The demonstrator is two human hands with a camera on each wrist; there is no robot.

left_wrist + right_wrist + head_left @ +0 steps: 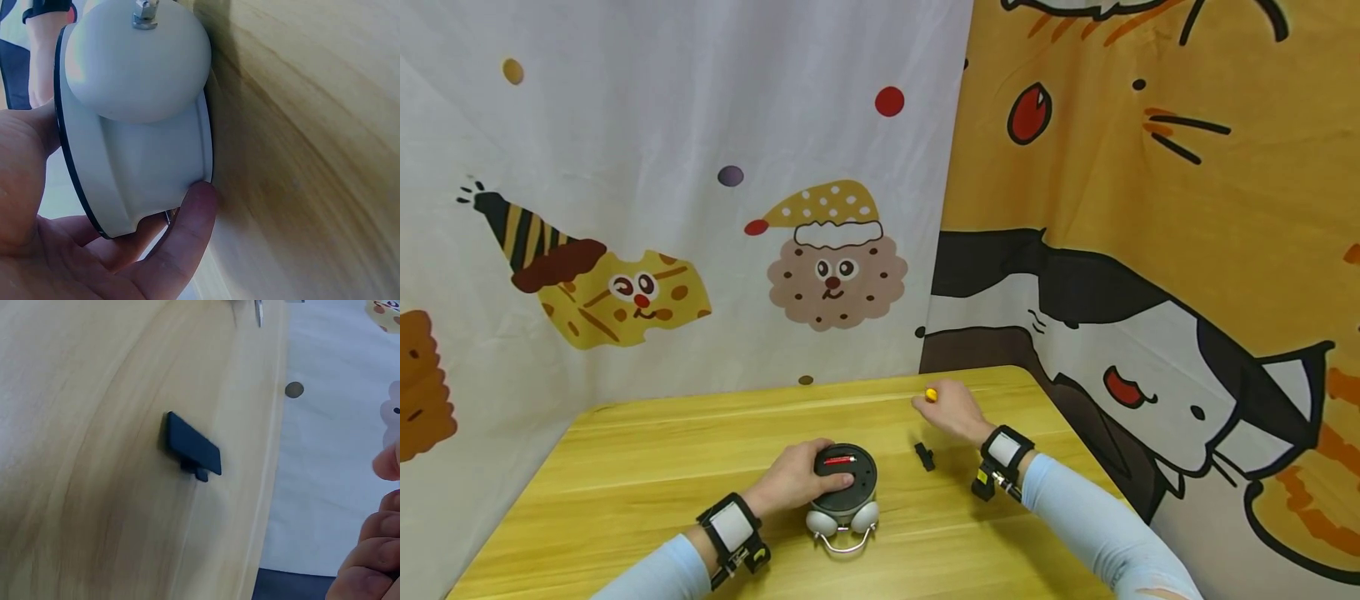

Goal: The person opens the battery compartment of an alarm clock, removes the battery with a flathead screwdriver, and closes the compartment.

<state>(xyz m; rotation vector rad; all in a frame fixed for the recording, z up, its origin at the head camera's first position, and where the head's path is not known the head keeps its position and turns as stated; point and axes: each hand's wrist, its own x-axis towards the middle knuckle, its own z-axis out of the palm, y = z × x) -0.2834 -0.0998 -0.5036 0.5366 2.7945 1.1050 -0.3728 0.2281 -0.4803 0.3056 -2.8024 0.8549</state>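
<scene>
A twin-bell alarm clock [865,477] lies on its face on the table, its black back up and a red battery [839,460] showing in the back. My left hand [793,477] grips the clock from the left, thumb across the back. In the left wrist view, fingers [199,215] curl round the pale casing [150,156] beneath a rounded bell [137,62]. Farther out to the right, my right hand [957,410] holds a small thing with a yellow end [931,395]; the rest is hidden in the fist. A black battery cover [924,456] lies between the hands.
The wooden table [700,425] ends at a back edge just beyond the right hand. Printed cloth [820,100] hangs behind it and along the right side. The clock's wire handle [846,550] points toward me. Each wrist wears a strapped camera.
</scene>
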